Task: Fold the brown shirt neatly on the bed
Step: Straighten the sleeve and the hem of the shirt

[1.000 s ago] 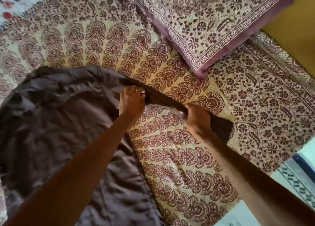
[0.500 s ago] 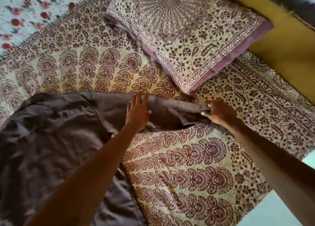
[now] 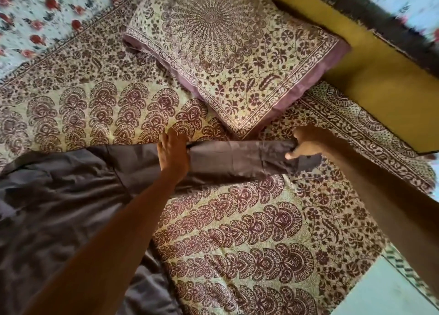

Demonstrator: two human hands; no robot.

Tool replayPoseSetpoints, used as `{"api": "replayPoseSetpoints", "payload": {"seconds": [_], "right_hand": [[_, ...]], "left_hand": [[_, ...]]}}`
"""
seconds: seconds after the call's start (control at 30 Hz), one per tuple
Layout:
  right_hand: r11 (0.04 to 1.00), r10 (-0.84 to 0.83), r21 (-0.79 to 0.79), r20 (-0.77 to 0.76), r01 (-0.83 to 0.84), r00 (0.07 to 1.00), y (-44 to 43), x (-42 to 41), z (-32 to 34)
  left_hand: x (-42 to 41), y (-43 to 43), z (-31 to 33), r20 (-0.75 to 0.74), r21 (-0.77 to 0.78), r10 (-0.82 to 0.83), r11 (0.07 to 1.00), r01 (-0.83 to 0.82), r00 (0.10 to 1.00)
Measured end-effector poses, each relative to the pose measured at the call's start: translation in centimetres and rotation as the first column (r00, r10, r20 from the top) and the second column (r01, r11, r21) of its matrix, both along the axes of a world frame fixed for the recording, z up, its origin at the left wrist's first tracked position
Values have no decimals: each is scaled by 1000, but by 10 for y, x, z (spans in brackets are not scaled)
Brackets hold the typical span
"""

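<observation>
The brown shirt point(image 3: 59, 207) lies crumpled over the left half of the patterned bedspread point(image 3: 237, 231), with one sleeve point(image 3: 237, 155) stretched out flat to the right. My left hand point(image 3: 172, 152) rests on the sleeve near the shoulder, fingers straight and pointing away from me. My right hand point(image 3: 303, 143) grips the cuff end of the sleeve, fingers curled round the cloth, close to the pillow's corner.
A patterned pillow point(image 3: 225, 53) with a mauve border lies just beyond the sleeve. A yellow headboard panel point(image 3: 380, 77) runs along the upper right. A floral sheet point(image 3: 35, 17) shows at the upper left, and the pale floor point(image 3: 384, 288) at the lower right.
Both hands have moved away from me towards the pillow, carrying the sleeve with them. The sleeve is now drawn out straighter and flatter, and my right hand has moved further right.
</observation>
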State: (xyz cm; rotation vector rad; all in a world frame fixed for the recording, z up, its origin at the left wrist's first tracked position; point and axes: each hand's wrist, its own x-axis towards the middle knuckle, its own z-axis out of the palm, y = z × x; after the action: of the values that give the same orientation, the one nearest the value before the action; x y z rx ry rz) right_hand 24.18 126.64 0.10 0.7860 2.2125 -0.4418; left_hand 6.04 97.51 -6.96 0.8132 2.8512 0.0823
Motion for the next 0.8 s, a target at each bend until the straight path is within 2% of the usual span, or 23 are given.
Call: {"api": "replayPoseSetpoints", "payload": {"seconds": [0.07,0.13,0.27,0.37,0.47,0.6,0.7,0.8], "right_hand": [[990,-131,-70,-110,123,985,18,1,-4],[979,-204,-64,-184,195,962,30,3,-7],[913,-315,138,-360,384,878,38,13,-27],[860,-368,216,-366,463,855,29,24,-44],[822,-423,255,-328,510,845,12,38,-62],[785,-475,194,-422,589,772,8,39,-75],[728,-476,318,-404,608,781,4,44,-77],[636,-513,348,-477,689,714,-4,46,-71]], "left_hand": [[4,2,0,33,61,62,996,-64,997],[6,1,-6,82,141,120,981,-131,989],[25,-2,-20,138,193,119,970,-144,983],[51,0,-21,161,136,78,986,-101,984],[71,0,-28,170,81,-47,996,34,984],[76,6,-38,224,98,-77,994,56,972],[75,10,-40,269,95,-102,992,79,958],[72,9,-39,329,134,-139,986,100,934]]}}
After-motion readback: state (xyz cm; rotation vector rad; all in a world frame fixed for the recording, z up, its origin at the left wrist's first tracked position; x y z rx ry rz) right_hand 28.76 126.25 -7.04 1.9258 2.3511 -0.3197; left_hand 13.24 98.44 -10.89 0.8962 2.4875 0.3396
